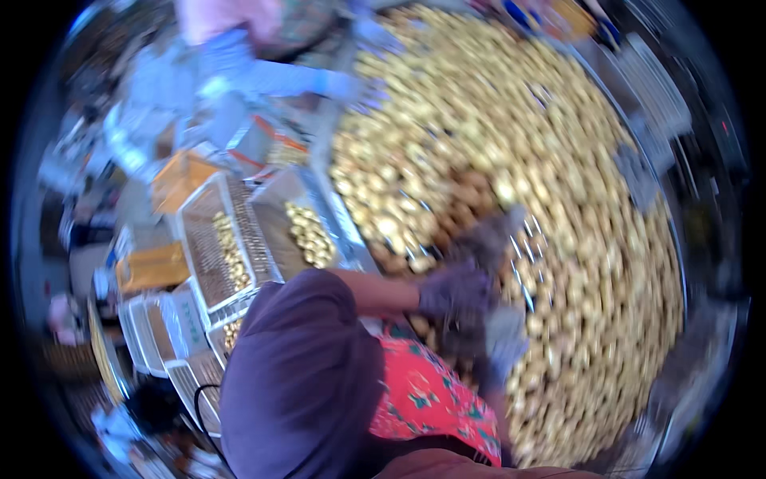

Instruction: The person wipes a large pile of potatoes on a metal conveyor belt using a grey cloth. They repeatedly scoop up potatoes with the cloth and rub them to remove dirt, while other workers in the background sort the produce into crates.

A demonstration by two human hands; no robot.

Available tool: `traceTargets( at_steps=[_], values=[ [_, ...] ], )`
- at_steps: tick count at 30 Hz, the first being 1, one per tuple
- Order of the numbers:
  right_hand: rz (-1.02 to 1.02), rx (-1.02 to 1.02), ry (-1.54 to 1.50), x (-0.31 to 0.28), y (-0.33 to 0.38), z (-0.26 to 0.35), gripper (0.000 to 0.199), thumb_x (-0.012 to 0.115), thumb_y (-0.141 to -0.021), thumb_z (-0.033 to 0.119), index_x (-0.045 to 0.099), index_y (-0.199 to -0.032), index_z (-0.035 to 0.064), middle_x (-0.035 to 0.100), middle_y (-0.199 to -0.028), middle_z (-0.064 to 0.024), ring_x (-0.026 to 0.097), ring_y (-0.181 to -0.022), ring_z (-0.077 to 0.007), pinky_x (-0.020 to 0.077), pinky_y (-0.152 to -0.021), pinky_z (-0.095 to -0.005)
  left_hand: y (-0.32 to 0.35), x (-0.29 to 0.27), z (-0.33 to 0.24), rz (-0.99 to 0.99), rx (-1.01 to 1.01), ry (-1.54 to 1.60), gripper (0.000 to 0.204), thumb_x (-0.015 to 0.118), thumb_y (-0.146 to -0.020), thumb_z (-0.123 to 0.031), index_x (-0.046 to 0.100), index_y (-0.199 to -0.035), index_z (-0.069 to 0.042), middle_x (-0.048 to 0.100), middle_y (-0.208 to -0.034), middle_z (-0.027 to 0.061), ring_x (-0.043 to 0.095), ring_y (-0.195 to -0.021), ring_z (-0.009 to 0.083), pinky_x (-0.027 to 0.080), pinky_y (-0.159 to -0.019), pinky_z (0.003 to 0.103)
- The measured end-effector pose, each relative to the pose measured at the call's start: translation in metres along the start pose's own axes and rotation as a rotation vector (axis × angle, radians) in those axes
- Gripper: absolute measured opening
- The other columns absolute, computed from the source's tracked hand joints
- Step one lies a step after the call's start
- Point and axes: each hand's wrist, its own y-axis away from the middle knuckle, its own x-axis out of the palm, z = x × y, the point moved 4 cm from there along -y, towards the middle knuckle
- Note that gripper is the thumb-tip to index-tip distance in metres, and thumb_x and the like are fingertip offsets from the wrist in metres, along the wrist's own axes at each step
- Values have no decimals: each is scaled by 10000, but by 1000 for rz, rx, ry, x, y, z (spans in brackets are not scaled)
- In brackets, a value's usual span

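Round yellow-brown produce (582, 263), like small potatoes or onions, lies in a big heap before me; the exact kind is blurred. My left hand (456, 289), in a dark purplish glove, reaches in from the left at the heap's near side. Close to it is my right hand (504, 343) in a paler grey glove. A dark, smeared shape (483, 239) stretches up from between the hands, and I cannot make out what it is. Past it, browner pieces (467, 199) show in a hollow. Motion blur hides the fingers of both hands.
White plastic crates (217, 247) stand left of the heap, some with produce in them. A silvery rim (339, 211) edges the heap. Across at the upper left, another person's gloved hand (367, 92) touches the heap. A pale crate (650, 80) stands at the far right.
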Motion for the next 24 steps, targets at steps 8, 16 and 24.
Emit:
traceTargets(
  at_steps=[8, 16, 24],
  values=[
    [147, 167, 324, -28, 94, -17, 499, 648, -741, 304, 590, -1134, 2, 599, -1156, -187, 480, -1239, -373, 118, -1152, -646, -56, -59, 8, 14, -334, 882, 519, 532, -882, -293, 501, -1388, -182, 419, -1466, 139, 324, -1412, 304, 137, -1184, 521],
    [-106, 534, -323, -77, 81, -49, 294, 589, -834, 121, 598, -1114, 33, 666, -1009, -134, 636, -978, -290, 477, -914, -392, -79, 14, 52, -230, -719, 1892, 314, 599, -867, -120, 624, -1172, -50, 655, -1087, 136, 627, -1016, 262, 505, -883, 374],
    [-601, 415, -456, -151, -81, -193, 276, 590, -869, 15, 606, -1145, 18, 674, -1052, -106, 638, -964, -234, 511, -830, -337, -231, -44, 201, -539, -476, 1046, 485, 642, -820, -207, 578, -1292, -113, 597, -1232, 159, 570, -1121, 304, 389, -1009, 464]
  ],
)
